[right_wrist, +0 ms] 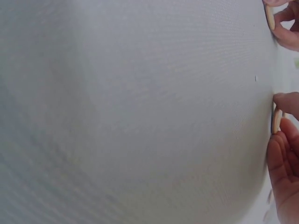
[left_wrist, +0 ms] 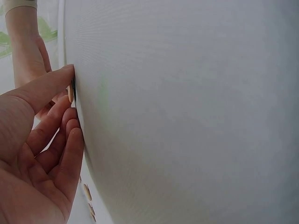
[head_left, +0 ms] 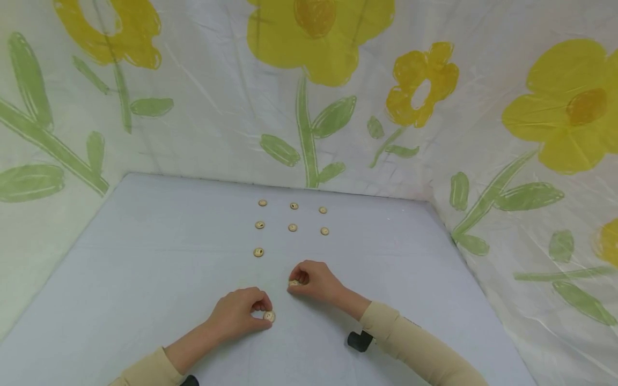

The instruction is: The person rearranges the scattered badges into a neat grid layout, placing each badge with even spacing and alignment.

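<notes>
My left hand [head_left: 238, 313] pinches a small round wooden disc [head_left: 269, 316] between thumb and fingers, low over the table. In the left wrist view that disc [left_wrist: 71, 92] shows edge-on, held at the fingertips against the pale surface. Farther forward and to the right, my right hand [head_left: 316, 281] pinches another such disc [head_left: 293, 283], partly covered by its fingers. The right wrist view catches this disc [right_wrist: 277, 120] edge-on as well. Nearest beyond the hands lies a single disc [head_left: 258, 252] with a dark mark on its face.
Several similar discs lie flat in two rows beyond, among them one in the nearer row [head_left: 292, 228] and one in the back row [head_left: 294, 206]. A pale cloth covers the table [head_left: 145, 268]. White curtains [head_left: 203, 107] painted with yellow flowers stand along its back and sides.
</notes>
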Demonstrator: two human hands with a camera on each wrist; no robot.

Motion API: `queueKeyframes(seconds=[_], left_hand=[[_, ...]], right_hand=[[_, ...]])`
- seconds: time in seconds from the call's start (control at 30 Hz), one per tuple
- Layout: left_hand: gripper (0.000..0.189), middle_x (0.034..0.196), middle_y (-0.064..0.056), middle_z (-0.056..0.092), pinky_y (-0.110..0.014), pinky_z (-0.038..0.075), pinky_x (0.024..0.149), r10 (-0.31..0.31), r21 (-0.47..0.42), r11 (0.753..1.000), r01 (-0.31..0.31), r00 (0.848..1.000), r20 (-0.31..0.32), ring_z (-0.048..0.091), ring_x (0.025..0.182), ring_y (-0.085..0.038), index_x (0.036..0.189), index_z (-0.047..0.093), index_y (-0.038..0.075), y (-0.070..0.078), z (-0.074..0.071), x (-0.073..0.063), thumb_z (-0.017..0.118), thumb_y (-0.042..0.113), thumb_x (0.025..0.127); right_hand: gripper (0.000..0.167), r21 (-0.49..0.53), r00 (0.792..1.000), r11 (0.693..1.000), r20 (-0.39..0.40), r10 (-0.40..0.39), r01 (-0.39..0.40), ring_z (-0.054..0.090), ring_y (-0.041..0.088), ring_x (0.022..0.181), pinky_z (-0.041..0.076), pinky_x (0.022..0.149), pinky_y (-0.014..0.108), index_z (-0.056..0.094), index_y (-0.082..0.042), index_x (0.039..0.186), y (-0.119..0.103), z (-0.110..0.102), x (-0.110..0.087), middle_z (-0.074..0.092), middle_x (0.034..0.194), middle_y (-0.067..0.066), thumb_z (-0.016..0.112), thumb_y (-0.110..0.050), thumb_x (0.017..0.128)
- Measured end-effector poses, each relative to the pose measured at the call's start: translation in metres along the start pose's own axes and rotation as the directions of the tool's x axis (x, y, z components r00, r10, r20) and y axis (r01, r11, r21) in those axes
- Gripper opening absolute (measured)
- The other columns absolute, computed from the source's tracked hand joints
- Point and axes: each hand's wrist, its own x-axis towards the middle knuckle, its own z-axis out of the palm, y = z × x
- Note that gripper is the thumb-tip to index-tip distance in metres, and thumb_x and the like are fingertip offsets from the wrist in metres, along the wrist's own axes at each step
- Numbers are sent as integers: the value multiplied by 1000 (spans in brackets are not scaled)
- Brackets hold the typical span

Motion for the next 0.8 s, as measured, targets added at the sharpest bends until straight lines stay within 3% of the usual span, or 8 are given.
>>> queueKeyframes(seconds=[0.5,0.8], left_hand=[[19,76,15,53,-27,40,63,3,-1,1000,-3,1000,1,47,70,-3,85,65,26,-2,1,-1,82,29,75],[20,76,15,54,-26,40,63,6,-4,1000,-6,1000,6,48,71,-4,84,65,26,-2,-1,-1,82,30,75]], right_hand=[[16,-12,998,998,-22,-62,62,53,5,75,46,68,20,68,-14,94,3,-3,3,60,81,-7,78,-19,82],[17,-8,998,999,-49,-31,31,54,7,74,46,68,23,68,-15,94,9,-7,13,60,80,-7,79,-20,82]])
